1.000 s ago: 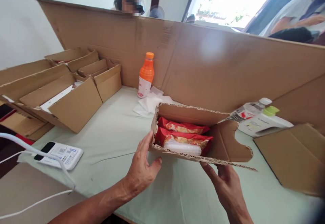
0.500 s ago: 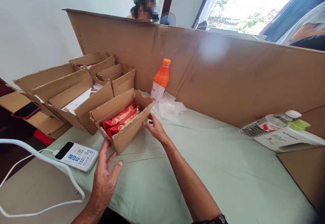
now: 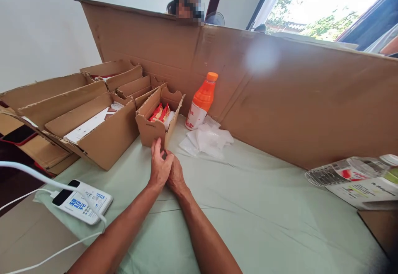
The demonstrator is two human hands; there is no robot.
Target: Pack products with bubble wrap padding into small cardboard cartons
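A small open cardboard box [image 3: 151, 132] with red snack packets [image 3: 160, 113] and something whitish inside stands on the green tablecloth, its short end toward me. My left hand [image 3: 159, 167] has its fingers stretched up against the lower part of that end, and it is not wrapped round the box. Close beside it, partly behind the left thumb, is my right hand [image 3: 176, 174] at the box's near right corner. The right fingertips are hidden. Just right of the box stands an orange drink bottle [image 3: 201, 102], with crumpled clear plastic bags [image 3: 208, 139] in front of it.
Larger open cardboard boxes [image 3: 108, 143] crowd the left side, one holding white papers. A white power bank [image 3: 82, 201] with cables lies at the front left. A tall cardboard panel [image 3: 264, 100] closes the back. A clear bottle [image 3: 345, 170] lies at right. Another person is behind the panel.
The snack box has turned its short end toward me and moved back against the other boxes. Both hands have come together at its near end. The view has shifted slightly.
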